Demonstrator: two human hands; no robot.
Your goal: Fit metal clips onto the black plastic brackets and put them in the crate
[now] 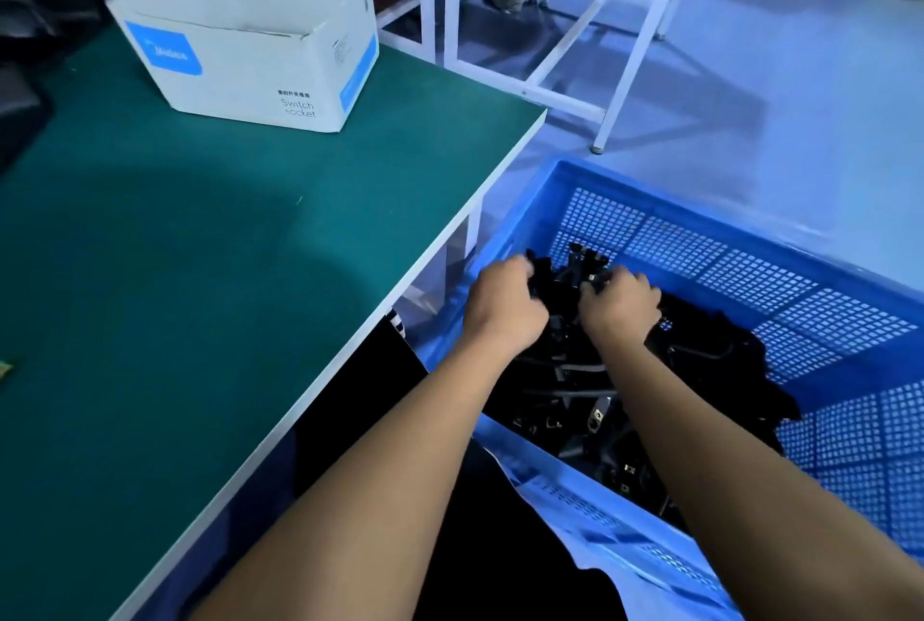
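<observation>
Beside green table, both hands' grip holds black brackets over blue crate

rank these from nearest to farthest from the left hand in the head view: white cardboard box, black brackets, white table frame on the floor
1. black brackets, gripped by the left hand inside the blue crate.
2. white cardboard box, up and leftward on the green table.
3. white table frame, beyond the table on the floor.
</observation>
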